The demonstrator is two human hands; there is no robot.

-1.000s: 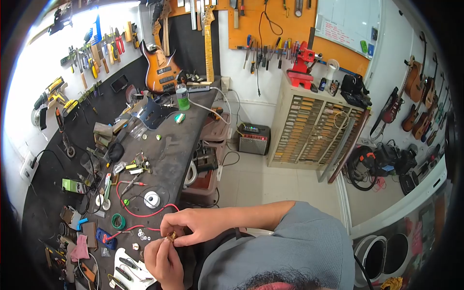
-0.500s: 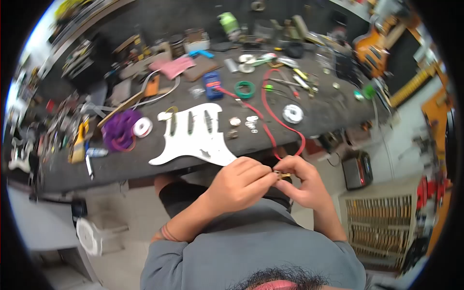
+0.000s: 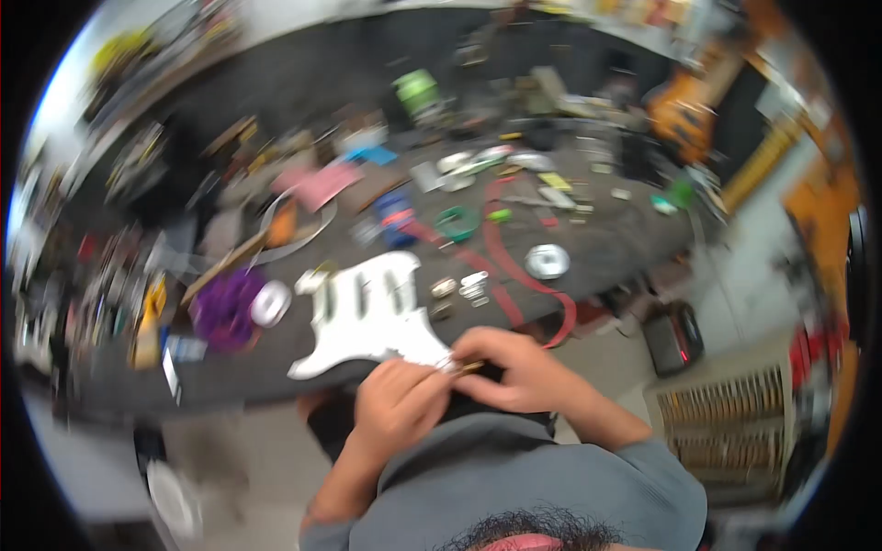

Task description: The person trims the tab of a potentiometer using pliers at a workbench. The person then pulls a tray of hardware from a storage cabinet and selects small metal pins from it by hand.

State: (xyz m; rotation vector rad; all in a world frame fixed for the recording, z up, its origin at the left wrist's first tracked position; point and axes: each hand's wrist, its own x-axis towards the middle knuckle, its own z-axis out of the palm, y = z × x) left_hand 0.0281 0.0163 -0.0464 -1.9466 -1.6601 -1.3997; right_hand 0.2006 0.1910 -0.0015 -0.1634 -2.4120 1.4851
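My right hand (image 3: 516, 372) pinches a small brass-coloured part (image 3: 470, 367) between thumb and fingers; motion blur hides its exact kind. Close against it, my left hand (image 3: 400, 399) is closed with its fingertips meeting near the same part. Whether the left fingers grip it too is hard to make out. Just beyond both hands lies a white guitar pickguard (image 3: 363, 317) with three pickup slots, flat on the bench. Its lower right tip reaches the fingertips, and I cannot tell if they touch it.
On the dark bench (image 3: 606, 239) are a solder spool (image 3: 548, 262), a red cable (image 3: 501, 248), a blue multimeter (image 3: 395, 219), a green tape roll (image 3: 457, 222), small metal parts (image 3: 473, 287) and a purple bundle (image 3: 225, 308). An orange guitar (image 3: 682, 119) stands at the right back.
Both hands have moved left, closer to the pickguard's lower right tip, with the brass-coloured part still between the fingers. The whole view has shifted, so the bench appears lower.
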